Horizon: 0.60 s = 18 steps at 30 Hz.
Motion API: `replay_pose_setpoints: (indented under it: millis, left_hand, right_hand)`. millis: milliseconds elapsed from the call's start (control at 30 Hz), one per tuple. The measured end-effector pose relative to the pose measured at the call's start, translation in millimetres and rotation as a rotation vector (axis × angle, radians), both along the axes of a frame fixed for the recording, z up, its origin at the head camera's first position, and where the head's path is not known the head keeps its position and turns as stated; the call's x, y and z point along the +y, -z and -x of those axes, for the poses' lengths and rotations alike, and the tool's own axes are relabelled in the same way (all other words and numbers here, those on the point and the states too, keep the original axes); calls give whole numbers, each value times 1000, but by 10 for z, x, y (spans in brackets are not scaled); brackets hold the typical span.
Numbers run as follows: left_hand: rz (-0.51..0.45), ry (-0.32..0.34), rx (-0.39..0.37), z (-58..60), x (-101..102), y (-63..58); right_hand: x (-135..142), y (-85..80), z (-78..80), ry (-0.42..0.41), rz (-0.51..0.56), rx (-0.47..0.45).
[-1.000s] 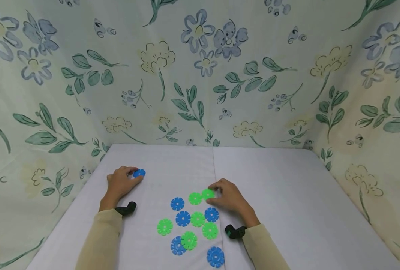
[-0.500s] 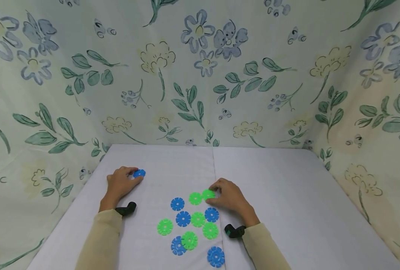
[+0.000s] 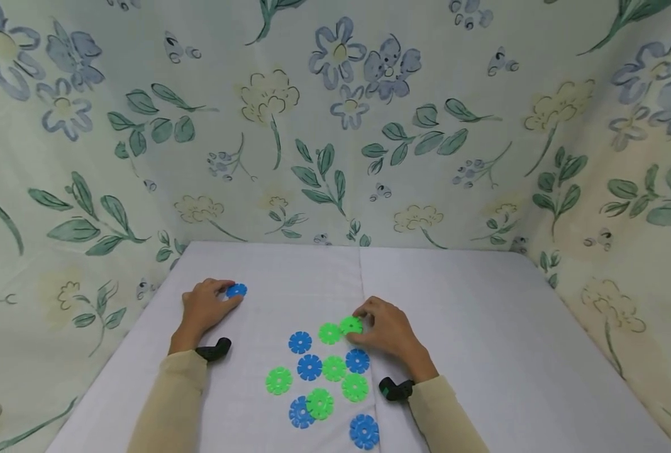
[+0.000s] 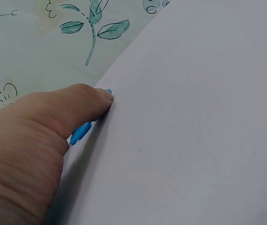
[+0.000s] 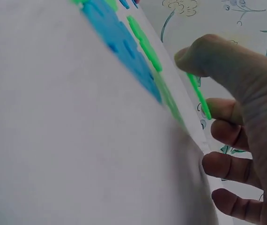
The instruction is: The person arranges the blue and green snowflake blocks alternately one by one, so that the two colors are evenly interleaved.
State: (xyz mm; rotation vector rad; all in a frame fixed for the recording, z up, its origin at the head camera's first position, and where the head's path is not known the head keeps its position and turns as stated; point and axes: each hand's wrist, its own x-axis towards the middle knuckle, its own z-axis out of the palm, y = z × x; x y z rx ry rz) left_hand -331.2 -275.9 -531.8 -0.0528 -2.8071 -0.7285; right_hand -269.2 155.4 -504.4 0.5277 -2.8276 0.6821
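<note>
1. Left hand [image 3: 206,306]: pinching a notched blue disc [image 3: 236,290] between thumb and fingers. Disc is at the hand's right, far left on the white tabletop [image 3: 454,302], well apart from the loose discs [image 3: 334,368].
2. Right hand [image 3: 388,330]: thumb and index pinch a notched green disc [image 3: 351,325] by its edges, on the hand's left side. Can't tell whether it touches the table.
3. Second green disc [image 3: 330,333] is just left of that one; can't tell if they touch.
4. Other loose ones, blue and green mixed, lie nearer me, between my hands. One green overlaps a blue.
5. Floral curtain [image 3: 290,182] behind.
</note>
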Motion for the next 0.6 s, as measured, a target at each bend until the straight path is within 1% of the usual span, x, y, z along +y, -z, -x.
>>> replay_pose_setpoints:
  millis: [133,300,500,600]
  left_hand:
    - [1,10,13,5,-19,9]
    - [17,10,12,30,-27,9]
    - [6,6,2,36,-32,28]
    - [2,-1,-3,29,-38,47]
  right_hand:
    - [-47,-53,32,-55,14,101]
    - [-151,-137,149,-106,63,214]
    - [-410,-254,330,-157,142,289]
    - [-593,-286,426,-160,188,314]
